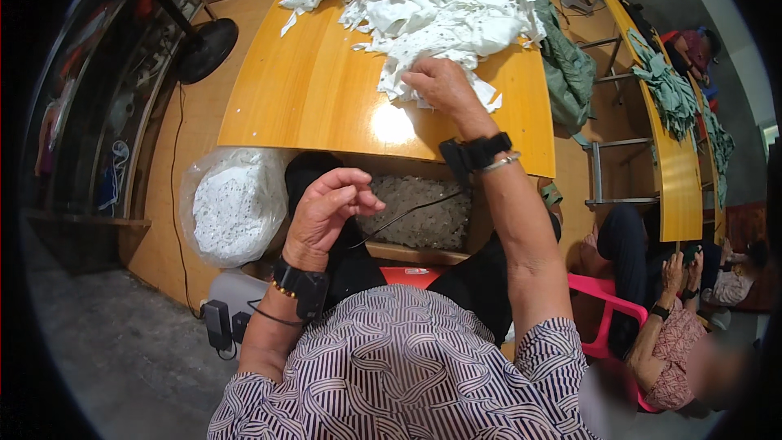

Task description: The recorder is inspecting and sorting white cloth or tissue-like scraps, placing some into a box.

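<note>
A heap of white, dark-speckled cloth scraps (440, 0) lies on the far part of the wooden table. My right hand (446, 91) is over the heap's near edge, its fingers bent down and closed on a white cloth scrap (396, 81); the fingertips are partly hidden. In front of the table edge, my left hand (330, 208) is raised above my lap, fingers loosely curled and apart, with nothing visible in them. Below, between my knees, an open box (419, 212) holds many small greyish-white bits.
The yellow wooden table (293, 90) spans the front. A clear plastic bag (236, 205) of white bits stands at its left corner. Green cloth (568, 65) hangs at its right side. A black stand base (209, 49) is far left. Another person (672, 350) sits at the right by a table (680, 171).
</note>
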A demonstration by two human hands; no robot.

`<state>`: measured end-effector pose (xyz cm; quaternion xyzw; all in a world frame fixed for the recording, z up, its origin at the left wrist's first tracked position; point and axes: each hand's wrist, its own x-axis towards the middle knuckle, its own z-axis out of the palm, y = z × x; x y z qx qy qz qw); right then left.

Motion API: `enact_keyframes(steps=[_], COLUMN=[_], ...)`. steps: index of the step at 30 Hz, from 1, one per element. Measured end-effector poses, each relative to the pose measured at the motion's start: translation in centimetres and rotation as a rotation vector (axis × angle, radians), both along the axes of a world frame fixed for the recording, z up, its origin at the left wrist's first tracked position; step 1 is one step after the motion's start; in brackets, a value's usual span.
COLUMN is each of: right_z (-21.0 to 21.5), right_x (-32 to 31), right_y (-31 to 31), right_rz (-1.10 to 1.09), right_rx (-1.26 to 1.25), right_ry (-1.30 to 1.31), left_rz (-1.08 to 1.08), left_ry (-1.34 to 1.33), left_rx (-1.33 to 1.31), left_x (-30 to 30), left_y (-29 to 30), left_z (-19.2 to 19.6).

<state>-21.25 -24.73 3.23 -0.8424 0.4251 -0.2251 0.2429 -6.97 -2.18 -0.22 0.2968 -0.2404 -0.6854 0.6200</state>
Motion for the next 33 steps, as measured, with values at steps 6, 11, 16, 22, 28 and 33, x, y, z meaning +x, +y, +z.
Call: enact_keyframes(steps=[6,11,16,22,28,33], right_z=[0.9,-0.2,-0.6,1.0,1.2,1.4], right_x=[-4.9,-9.6,-12.2,-9.3,-9.4,-9.7], right_y=[3.2,1.6,-2.2,-5.8,-6.5,0.9], right_rz=[0.225,-0.051,-0.324,-0.551,-0.443,-0.245], right_rx=[0.329,0.287,0.108,-0.364,-0.240,0.093], right_ry=[-0.212,-0.429,-0.432,0.131,0.078,-0.343], left_rz=[-0.040,-0.048,-0.030,-0.036,-0.029,-0.065], left_ry=[0.024,0.033,0.055,0.081,0.125,0.124], left_rx=[-0.005,-0.030,-0.046,0.016,0.068,0.067], left_x=[-0.1,0.0,0.0,-1.1,-1.5,-2.4], left_y=[-0.4,-1.4,-2.2,-1.9,-1.2,-1.1], left_z=[-0.1,-0.1,0.6,0.6,0.1,-0.1])
